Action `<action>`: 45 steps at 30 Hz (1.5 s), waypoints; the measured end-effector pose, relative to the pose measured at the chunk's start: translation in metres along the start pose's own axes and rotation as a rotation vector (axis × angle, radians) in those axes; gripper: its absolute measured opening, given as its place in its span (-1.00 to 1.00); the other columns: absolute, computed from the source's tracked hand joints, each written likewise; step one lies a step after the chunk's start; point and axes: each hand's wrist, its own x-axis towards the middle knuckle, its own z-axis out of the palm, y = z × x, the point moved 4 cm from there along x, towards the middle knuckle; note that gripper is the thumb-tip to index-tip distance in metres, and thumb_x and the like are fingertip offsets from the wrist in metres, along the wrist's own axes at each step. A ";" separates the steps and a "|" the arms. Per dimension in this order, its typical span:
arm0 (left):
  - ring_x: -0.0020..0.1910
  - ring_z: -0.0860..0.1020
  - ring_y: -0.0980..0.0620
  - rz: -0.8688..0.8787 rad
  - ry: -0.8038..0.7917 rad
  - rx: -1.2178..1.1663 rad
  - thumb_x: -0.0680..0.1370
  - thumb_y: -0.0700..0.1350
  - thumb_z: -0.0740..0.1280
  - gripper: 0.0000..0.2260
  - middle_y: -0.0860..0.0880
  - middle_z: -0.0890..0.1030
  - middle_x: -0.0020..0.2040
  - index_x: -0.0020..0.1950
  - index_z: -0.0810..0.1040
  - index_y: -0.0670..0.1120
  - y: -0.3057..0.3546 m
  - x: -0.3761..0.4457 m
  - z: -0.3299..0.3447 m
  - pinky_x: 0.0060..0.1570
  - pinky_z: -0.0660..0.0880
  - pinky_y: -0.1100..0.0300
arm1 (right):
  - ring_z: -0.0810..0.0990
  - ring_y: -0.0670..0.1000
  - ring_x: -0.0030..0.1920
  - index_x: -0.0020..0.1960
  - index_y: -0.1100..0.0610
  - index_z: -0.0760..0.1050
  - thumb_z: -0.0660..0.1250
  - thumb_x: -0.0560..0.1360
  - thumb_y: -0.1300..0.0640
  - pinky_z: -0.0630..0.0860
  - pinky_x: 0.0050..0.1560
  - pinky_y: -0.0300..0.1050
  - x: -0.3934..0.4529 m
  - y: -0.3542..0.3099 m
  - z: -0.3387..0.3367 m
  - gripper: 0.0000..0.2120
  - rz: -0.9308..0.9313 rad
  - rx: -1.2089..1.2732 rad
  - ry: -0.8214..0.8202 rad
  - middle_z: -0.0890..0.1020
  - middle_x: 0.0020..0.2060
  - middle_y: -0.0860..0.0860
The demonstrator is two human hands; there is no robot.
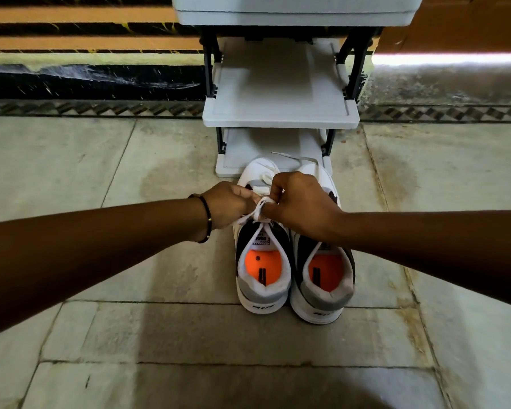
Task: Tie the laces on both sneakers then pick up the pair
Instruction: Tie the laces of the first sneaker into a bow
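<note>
Stone-tiled floor (130, 364) fills the lower view, with pale slabs and dark joints. At 12 o'clock stands a white tiered shoe rack (281, 113) on black uprights, its lowest shelf resting on the floor. Two bare forearms enter from 9 and 3 o'clock and meet near centre. The sneaker pair sits just below centre, heels toward the camera, toes touching the rack's bottom shelf: left sneaker (263, 276) and right sneaker (325, 284) side by side, both white and grey with orange insoles. Left hand (229, 205) is over the left sneaker, fingers pinched on a strand of the white lace (258, 212). Right hand (303, 203) is opposite, clenched on the same lace, which wraps one finger. A loose lace end (295, 157) of the right sneaker lies on the bottom shelf at 12 o'clock. A dark beaded bracelet (206, 214) circles the left wrist
</note>
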 end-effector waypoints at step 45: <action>-0.22 0.48 0.07 0.293 0.130 0.376 0.53 -0.11 0.27 -0.83 0.08 0.54 -0.23 -0.03 0.57 -0.20 -0.023 0.023 -0.045 -0.23 0.37 0.47 | 0.50 -0.11 -0.41 -0.14 0.11 0.49 0.36 0.45 0.21 0.45 -0.29 -0.22 -0.056 0.056 -0.032 -0.95 0.163 0.210 -0.157 0.58 -0.45 0.10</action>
